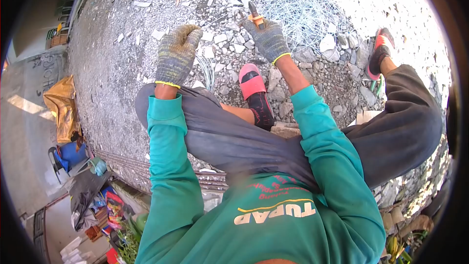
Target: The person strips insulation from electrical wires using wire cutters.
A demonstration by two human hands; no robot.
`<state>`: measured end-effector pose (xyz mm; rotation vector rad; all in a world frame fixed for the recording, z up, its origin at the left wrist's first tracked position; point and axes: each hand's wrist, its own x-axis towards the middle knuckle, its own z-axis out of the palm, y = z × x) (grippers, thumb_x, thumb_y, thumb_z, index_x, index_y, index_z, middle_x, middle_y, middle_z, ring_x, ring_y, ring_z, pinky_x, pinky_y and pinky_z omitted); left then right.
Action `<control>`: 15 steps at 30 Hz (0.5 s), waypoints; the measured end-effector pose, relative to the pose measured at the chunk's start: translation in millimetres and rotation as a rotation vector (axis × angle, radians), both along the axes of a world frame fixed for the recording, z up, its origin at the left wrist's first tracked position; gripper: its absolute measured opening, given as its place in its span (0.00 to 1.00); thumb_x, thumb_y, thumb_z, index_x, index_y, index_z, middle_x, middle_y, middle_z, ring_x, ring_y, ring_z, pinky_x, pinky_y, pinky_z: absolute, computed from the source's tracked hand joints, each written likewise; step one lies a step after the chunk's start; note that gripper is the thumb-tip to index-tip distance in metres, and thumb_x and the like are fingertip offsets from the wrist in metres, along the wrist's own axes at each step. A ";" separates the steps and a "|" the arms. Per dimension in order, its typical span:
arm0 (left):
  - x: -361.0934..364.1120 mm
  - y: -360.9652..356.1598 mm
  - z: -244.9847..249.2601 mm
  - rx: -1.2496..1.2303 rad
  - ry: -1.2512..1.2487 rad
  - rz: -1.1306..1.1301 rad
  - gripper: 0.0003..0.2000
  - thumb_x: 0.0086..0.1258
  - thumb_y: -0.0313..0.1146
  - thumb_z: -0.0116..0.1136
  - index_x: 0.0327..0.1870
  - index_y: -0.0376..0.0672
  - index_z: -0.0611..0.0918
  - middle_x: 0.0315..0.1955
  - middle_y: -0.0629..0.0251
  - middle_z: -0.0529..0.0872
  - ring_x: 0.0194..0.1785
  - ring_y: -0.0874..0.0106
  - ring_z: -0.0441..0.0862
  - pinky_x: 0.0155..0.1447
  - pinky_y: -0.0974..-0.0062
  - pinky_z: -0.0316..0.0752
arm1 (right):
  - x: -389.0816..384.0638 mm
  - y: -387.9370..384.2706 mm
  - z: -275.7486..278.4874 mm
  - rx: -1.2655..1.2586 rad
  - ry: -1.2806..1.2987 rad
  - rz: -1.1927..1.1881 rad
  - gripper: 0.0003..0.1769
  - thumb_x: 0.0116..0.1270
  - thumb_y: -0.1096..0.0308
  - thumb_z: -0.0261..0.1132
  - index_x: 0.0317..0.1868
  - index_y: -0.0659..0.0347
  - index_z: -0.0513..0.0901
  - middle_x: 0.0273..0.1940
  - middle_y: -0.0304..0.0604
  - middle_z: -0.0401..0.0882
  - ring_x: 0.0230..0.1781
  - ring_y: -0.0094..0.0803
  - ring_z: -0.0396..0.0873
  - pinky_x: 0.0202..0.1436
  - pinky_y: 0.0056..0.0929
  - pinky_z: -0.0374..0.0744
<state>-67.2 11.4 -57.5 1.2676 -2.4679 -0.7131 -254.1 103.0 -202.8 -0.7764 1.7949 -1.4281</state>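
Note:
I am seated over rubble-strewn ground, with both hands in grey knit gloves. My right hand (267, 39) grips a pair of orange-handled pliers (255, 17), whose jaws point away from me toward a tangle of thin wire (303, 10). My left hand (177, 54) is stretched out over my left knee with its fingers curled in. A small bundle of thin wire strands (208, 71) lies just beside it; I cannot tell whether the hand grips any of them.
Broken stone and concrete chips (220, 0) cover the ground. My feet wear pink and black sandals (254, 88), the other (381, 51) at the right. Steel bars (205, 180) lie under my legs. A yellow tarp (61, 105) and blue container (71, 154) sit far left.

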 end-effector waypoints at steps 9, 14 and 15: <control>-1.2 -5.5 7.7 0.045 0.186 0.125 0.13 0.73 0.38 0.62 0.48 0.37 0.85 0.27 0.72 0.83 0.28 0.84 0.74 0.33 0.83 0.70 | 2.3 -2.2 35.8 0.053 0.241 0.270 0.22 0.64 0.51 0.65 0.46 0.63 0.83 0.35 0.58 0.85 0.38 0.54 0.84 0.42 0.47 0.80; -4.4 -2.0 12.7 0.081 0.259 0.099 0.13 0.73 0.38 0.63 0.49 0.38 0.85 0.28 0.71 0.83 0.28 0.83 0.74 0.33 0.83 0.71 | 39.4 6.9 75.5 -0.073 0.310 0.323 0.20 0.65 0.56 0.64 0.51 0.62 0.81 0.36 0.59 0.84 0.40 0.56 0.83 0.45 0.49 0.80; -4.7 -1.0 12.9 0.075 0.263 0.077 0.13 0.73 0.38 0.63 0.49 0.38 0.85 0.28 0.70 0.83 0.28 0.83 0.74 0.33 0.83 0.71 | 45.0 7.1 78.3 -0.075 0.307 0.323 0.20 0.65 0.56 0.64 0.51 0.62 0.81 0.36 0.59 0.84 0.40 0.56 0.83 0.45 0.49 0.80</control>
